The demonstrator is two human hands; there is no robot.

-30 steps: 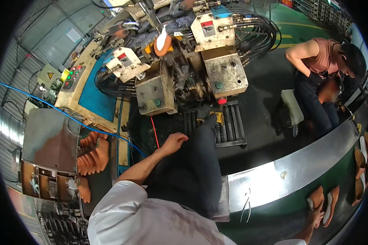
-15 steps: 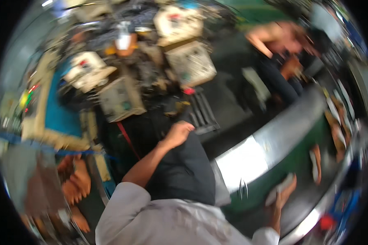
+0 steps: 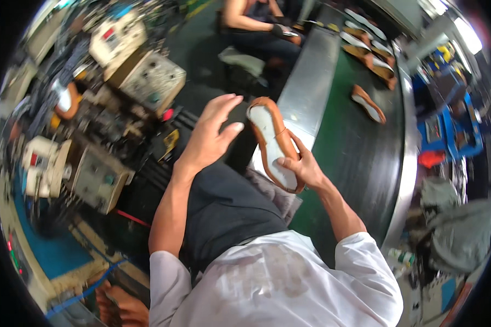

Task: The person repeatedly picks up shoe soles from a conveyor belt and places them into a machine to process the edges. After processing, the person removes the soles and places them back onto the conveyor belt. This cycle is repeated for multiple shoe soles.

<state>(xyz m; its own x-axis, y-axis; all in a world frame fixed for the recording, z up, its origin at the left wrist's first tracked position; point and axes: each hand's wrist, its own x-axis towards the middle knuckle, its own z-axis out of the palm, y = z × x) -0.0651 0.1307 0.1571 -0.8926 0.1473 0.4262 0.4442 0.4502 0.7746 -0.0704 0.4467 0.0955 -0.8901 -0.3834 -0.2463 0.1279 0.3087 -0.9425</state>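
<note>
Though near, ledge (image 3: pixel 313 76) partly behind shoe (image 3: pixel 271 139)

The brown shoe upper (image 3: pixel 269 143) is long and narrow, its pale, whitish underside turned toward the camera and bordered all round by brown material that looks gathered at the far end. It is held up in the air, slanting from far left to near right. The right hand (image 3: pixel 305 168) grips its nearer part, thumb pressed on the pale face, fingers at the right edge.
</note>
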